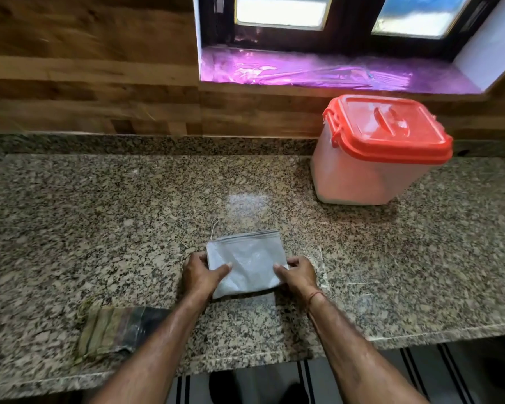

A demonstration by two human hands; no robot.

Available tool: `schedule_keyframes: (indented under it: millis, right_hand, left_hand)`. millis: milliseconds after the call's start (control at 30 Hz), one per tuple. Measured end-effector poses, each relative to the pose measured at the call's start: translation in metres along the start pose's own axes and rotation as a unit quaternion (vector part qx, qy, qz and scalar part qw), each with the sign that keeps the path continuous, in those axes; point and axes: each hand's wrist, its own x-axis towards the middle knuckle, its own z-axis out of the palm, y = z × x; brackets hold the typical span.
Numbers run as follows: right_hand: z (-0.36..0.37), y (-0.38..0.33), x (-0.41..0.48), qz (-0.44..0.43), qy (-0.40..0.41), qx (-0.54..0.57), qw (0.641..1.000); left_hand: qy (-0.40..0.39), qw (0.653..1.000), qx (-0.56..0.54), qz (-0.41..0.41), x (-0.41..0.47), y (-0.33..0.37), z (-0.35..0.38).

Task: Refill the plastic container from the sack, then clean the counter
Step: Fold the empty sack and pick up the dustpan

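A white woven sack, folded flat into a small rectangle, lies on the speckled granite counter near its front edge. My left hand grips the sack's left side with the thumb on top. My right hand grips its right side the same way. A loose string sticks out at the sack's far left corner. The translucent plastic container stands at the back right, against the wall, with its red lid closed and latched.
A folded striped cloth lies on the counter to the left of my left forearm, near the front edge. A wood-panelled wall runs behind the counter. A window sill sits above the container.
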Motion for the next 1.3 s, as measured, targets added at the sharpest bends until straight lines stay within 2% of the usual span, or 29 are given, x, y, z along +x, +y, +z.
schedule_keyframes:
  millis: [100,300,433,533,667,833,900,967,1100,1200,1233,1300]
  right_hand:
    - [0.003,0.004,-0.001,0.012,-0.017,-0.009,1.000]
    - [-0.005,0.010,-0.005,0.038,-0.063,0.061,0.995]
    - [-0.009,0.001,-0.007,0.024,-0.069,0.107,0.992]
    - [-0.013,-0.023,-0.011,-0.037,-0.116,0.149,0.981]
    - [-0.010,-0.057,-0.030,-0.142,-0.166,0.147,0.965]
    - [0.027,-0.068,-0.074,-0.254,-0.206,0.041,0.944]
    - [0.049,-0.062,-0.101,-0.307,-0.221,-0.009,0.926]
    - [0.073,-0.055,-0.141,-0.365,-0.251,-0.083,0.893]
    - [0.122,-0.028,-0.216,-0.459,-0.312,-0.235,0.798]
    - [0.155,-0.007,-0.262,-0.501,-0.348,-0.291,0.737]
    - [0.167,0.000,-0.278,-0.522,-0.351,-0.307,0.714]
    - [0.189,0.014,-0.301,-0.529,-0.361,-0.329,0.694]
  left_hand:
    - [-0.004,0.999,-0.041,-0.018,0.000,0.006,0.006]
    - [-0.094,0.971,-0.200,-0.094,0.006,0.004,0.005]
    - [-0.095,0.959,-0.253,-0.090,0.002,0.006,-0.001]
    - [-0.045,0.951,-0.298,-0.067,-0.009,0.013,-0.017]
    - [0.058,0.925,-0.374,-0.035,-0.036,0.006,-0.055]
    - [0.240,0.855,-0.458,-0.030,-0.116,-0.048,-0.102]
    - [0.292,0.821,-0.489,-0.044,-0.151,-0.083,-0.115]
    - [0.346,0.787,-0.507,-0.062,-0.194,-0.127,-0.126]
    - [0.438,0.713,-0.538,-0.105,-0.266,-0.243,-0.130]
    - [0.498,0.666,-0.540,-0.130,-0.330,-0.282,-0.131]
    - [0.514,0.654,-0.537,-0.137,-0.349,-0.292,-0.133]
    - [0.526,0.647,-0.527,-0.161,-0.373,-0.317,-0.135]
